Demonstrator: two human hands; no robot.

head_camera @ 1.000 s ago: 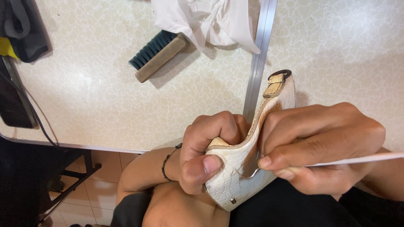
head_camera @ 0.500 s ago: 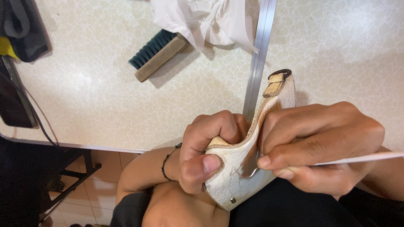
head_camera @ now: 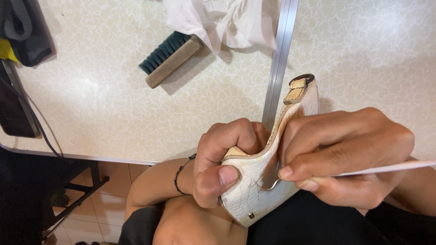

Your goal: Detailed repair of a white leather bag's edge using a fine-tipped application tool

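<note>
Cream scaled leather piece [head_camera: 254, 190] being worked over the lap.
The left hand [head_camera: 222, 159] is clamping it; the right hand [head_camera: 345, 154] is pinching a thin white tool [head_camera: 386, 169] against it.

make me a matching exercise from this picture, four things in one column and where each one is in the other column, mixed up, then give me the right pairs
Things:
1. brush
2. white cloth
3. cream shoe
4. thin white tool

Places:
A. pinched in the right hand, tip against the shoe
B. crumpled at the table's far edge, top of the view
C. lying on the table, dark bristles pointing left
D. gripped in the left hand, over the lap

Right pairs: 1-C, 2-B, 3-D, 4-A
</note>
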